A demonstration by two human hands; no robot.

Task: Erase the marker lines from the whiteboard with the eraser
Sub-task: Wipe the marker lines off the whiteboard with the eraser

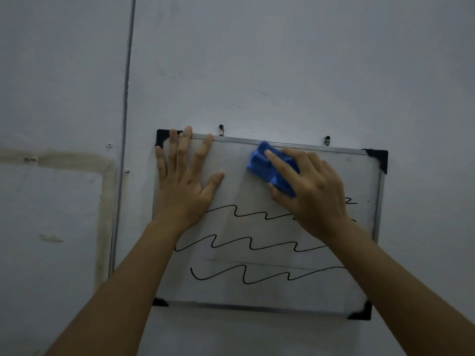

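Your left hand lies flat with fingers spread on the upper left corner of the whiteboard. Your right hand curls round the blue eraser, holding it against the board just below the top edge. Three wavy black marker lines cross the board below both hands. The board hangs on hooks on a grey wall.

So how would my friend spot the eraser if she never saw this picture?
Find the whiteboard hanging on the grey wall. Near its top edge, above the black wavy marker lines, the right hand grips the eraser. It is the only bright blue thing there, a chunky block, unlike the flat left hand beside it.
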